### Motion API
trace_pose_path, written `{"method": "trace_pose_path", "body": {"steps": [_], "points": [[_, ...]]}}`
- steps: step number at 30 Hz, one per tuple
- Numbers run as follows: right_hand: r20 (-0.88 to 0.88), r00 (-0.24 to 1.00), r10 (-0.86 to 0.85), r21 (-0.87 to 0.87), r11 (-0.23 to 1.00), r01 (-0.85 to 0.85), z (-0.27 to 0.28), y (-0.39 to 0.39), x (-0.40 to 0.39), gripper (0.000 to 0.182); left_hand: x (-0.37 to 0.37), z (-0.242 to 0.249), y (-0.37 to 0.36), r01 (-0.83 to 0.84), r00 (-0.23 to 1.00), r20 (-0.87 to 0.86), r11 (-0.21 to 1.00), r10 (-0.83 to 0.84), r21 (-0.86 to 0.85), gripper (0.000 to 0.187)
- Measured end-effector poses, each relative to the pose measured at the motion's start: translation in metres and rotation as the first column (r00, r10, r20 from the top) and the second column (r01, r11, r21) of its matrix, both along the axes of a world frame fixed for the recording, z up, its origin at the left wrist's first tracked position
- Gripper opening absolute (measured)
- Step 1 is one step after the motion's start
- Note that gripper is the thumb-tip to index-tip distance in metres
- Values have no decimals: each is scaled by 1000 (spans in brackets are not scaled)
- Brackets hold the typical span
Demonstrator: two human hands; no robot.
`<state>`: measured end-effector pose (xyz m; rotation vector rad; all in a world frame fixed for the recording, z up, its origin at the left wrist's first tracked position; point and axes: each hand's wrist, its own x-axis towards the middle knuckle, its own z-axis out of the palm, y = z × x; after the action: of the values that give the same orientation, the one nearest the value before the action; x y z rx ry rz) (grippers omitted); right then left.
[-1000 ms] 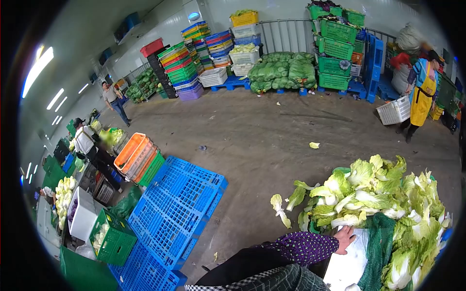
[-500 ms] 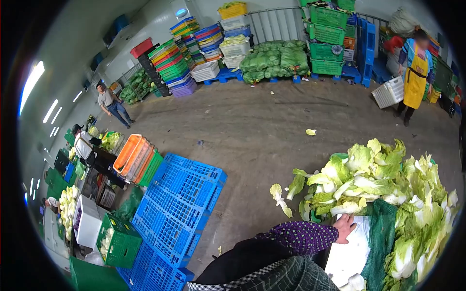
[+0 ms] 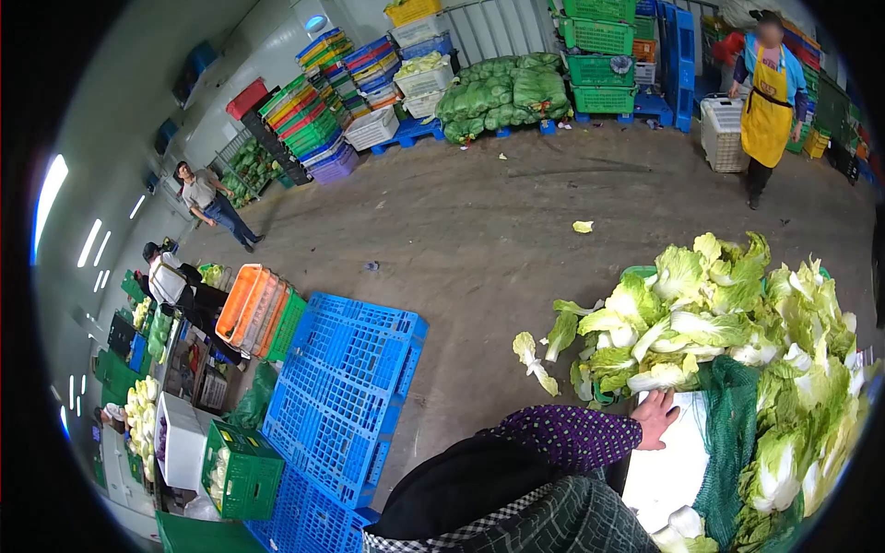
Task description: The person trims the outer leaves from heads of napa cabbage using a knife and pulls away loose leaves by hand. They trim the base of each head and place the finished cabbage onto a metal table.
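Observation:
My left hand [image 3: 656, 417] lies flat with fingers spread on a white board [image 3: 678, 465], the purple dotted sleeve running back to my shoulder. It holds nothing. Just beyond the fingers rises a big heap of loose napa cabbage leaves [image 3: 728, 304]. A green net bag [image 3: 728, 442] hangs to the right of the hand. My right hand is out of view.
Blue plastic pallets [image 3: 341, 387] lie on the concrete floor at left, with orange crates [image 3: 244, 300] and a green crate [image 3: 241, 472] beside them. A person in a yellow apron [image 3: 765, 101] stands by a white crate [image 3: 721, 134]. Another person [image 3: 207, 198] walks far left. Stacked crates [image 3: 313, 115] line the back wall.
My view has swung lower and to the right. The person in the yellow apron has put the white crate down on the floor. My left hand stays on the white board.

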<state>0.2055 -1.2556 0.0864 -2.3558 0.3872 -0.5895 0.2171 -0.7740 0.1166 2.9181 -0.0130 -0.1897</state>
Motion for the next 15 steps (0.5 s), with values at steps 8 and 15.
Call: {"method": "trace_pose_path", "body": {"steps": [8, 15], "points": [[-65, 998, 1, 399, 916, 25, 2, -2, -2, 41, 2, -4, -9, 2, 998, -59, 1000, -2, 1, 93], [-149, 987, -59, 422, 899, 117, 28, 30, -7, 45, 7, 9, -3, 22, 996, -90, 1000, -20, 14, 89]]}}
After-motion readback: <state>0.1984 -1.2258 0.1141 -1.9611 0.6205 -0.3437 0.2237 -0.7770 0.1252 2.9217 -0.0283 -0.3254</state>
